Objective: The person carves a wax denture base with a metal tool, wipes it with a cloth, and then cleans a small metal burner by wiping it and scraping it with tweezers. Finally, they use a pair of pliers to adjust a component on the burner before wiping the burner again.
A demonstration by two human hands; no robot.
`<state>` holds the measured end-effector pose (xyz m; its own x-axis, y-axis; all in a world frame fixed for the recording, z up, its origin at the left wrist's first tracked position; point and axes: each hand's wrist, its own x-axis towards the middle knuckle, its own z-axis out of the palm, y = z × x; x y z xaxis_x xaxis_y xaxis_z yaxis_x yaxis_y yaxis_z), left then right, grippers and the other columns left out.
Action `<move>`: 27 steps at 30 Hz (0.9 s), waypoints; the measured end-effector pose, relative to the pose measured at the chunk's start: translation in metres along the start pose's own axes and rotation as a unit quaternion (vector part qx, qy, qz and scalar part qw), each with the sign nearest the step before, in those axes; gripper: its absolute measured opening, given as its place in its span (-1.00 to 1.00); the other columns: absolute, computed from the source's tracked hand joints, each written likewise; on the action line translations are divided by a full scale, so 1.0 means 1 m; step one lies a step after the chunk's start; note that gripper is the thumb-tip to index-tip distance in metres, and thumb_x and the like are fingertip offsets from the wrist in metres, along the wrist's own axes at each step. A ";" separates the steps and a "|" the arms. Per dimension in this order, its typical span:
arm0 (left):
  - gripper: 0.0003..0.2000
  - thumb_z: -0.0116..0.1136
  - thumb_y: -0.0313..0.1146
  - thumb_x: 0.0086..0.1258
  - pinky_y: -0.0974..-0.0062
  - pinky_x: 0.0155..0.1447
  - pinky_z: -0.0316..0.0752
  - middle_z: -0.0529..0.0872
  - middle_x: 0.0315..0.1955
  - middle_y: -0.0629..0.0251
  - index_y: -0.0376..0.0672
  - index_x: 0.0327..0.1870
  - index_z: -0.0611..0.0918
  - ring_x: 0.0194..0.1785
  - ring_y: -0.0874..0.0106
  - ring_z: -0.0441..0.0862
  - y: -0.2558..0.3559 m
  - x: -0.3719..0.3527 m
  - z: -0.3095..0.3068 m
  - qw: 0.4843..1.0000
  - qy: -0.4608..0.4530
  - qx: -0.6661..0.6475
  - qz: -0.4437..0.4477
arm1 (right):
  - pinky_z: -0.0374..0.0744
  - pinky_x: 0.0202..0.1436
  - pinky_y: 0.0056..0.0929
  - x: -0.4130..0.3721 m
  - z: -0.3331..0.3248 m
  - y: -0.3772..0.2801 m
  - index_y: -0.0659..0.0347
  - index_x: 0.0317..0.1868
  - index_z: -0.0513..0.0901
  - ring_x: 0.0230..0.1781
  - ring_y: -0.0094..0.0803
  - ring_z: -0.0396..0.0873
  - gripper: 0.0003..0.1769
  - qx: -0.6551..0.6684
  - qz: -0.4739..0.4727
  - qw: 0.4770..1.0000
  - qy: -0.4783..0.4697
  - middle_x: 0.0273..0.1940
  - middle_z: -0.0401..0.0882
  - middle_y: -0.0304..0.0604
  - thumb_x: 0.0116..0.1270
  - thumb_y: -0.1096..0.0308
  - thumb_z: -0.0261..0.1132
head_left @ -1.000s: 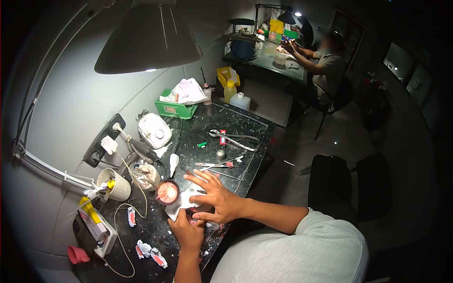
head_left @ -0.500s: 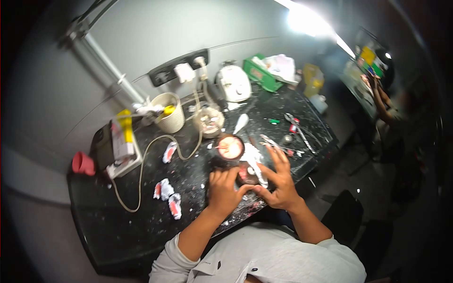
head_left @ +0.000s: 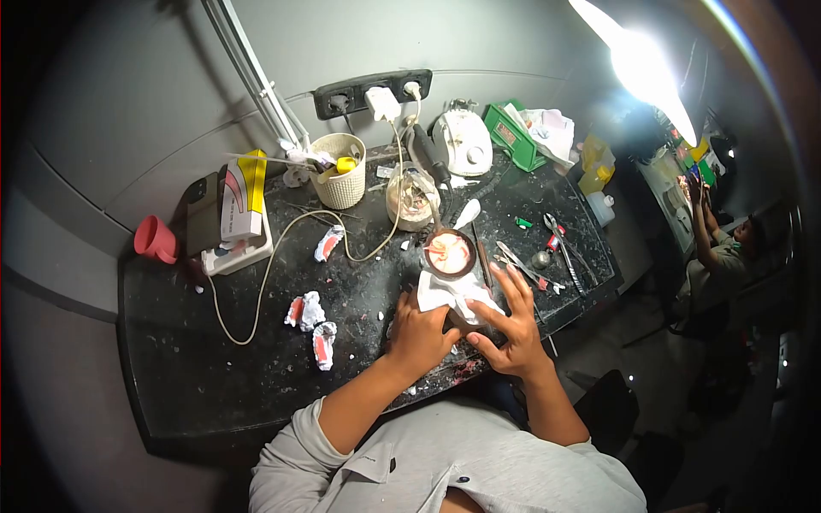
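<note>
My left hand (head_left: 417, 338) is closed at the near left edge of a crumpled white tissue (head_left: 438, 289), gripping it; some of its fingertips are hidden. My right hand (head_left: 510, 333) has its fingers spread, with the index finger against the tissue's right side. Between the hands, something under the tissue is mostly covered and I cannot make it out. Just beyond it sits a round dark pan (head_left: 434, 265) with melted-looking pink and white material (head_left: 448, 252) in it. A white spoon-shaped piece (head_left: 467, 213) and a thin brown-handled tool (head_left: 484, 261) lie near the pan.
Metal hand tools (head_left: 563, 248) lie to the right. Pink-and-white denture-like pieces (head_left: 323, 344) are scattered left. A cable (head_left: 263, 291) crosses the table by a woven cup (head_left: 344, 184). Behind stand a jar (head_left: 410, 203), a white device (head_left: 463, 141) and a green box (head_left: 515, 137). Another person (head_left: 718, 261) sits far right.
The white tissue now covers the dark and pink object that showed between my hands. My right hand's fingers have spread, and the hands are further apart. The camera view has shifted.
</note>
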<state>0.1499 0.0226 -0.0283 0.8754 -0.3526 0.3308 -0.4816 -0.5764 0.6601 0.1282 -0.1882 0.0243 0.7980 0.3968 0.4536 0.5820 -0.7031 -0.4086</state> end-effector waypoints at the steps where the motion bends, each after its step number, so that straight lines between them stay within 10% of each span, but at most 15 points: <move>1: -0.52 0.60 -0.13 0.20 -0.02 0.18 0.41 0.78 -0.03 0.03 -0.23 0.06 0.76 0.10 0.01 0.65 -0.002 0.000 0.003 1.000 0.005 0.010 0.013 | 0.08 0.71 0.20 -0.007 0.003 0.002 -0.01 0.30 0.79 0.67 0.24 0.15 -0.46 0.000 0.000 1.000 -0.003 0.62 0.31 0.20 0.34 0.06 0.51; 19: -0.44 0.63 -0.16 0.13 0.08 0.16 0.42 0.79 0.03 0.15 -0.18 0.15 0.74 0.12 0.05 0.65 0.004 0.004 -0.003 0.998 0.040 -0.025 0.032 | 0.20 0.67 0.08 0.001 0.011 -0.001 0.12 0.17 0.84 0.65 0.22 0.24 -0.57 0.058 0.021 0.998 0.016 0.59 0.42 0.18 0.33 0.18 0.55; 27: -0.36 0.63 -0.30 0.05 0.11 0.15 0.39 0.76 -0.08 0.09 -0.17 0.24 0.69 0.05 0.02 0.61 0.011 0.005 -0.010 1.000 0.023 -0.006 0.015 | 0.56 0.45 -0.16 -0.040 -0.001 0.010 0.29 0.03 0.86 0.30 -0.09 0.73 -0.79 0.152 0.145 0.967 0.141 0.21 0.80 0.10 0.41 0.51 0.50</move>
<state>0.1496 0.0218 -0.0126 0.8616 -0.3351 0.3813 -0.5076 -0.5574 0.6570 0.1019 -0.2120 0.0032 0.8850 0.0011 0.4657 0.3934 -0.5370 -0.7463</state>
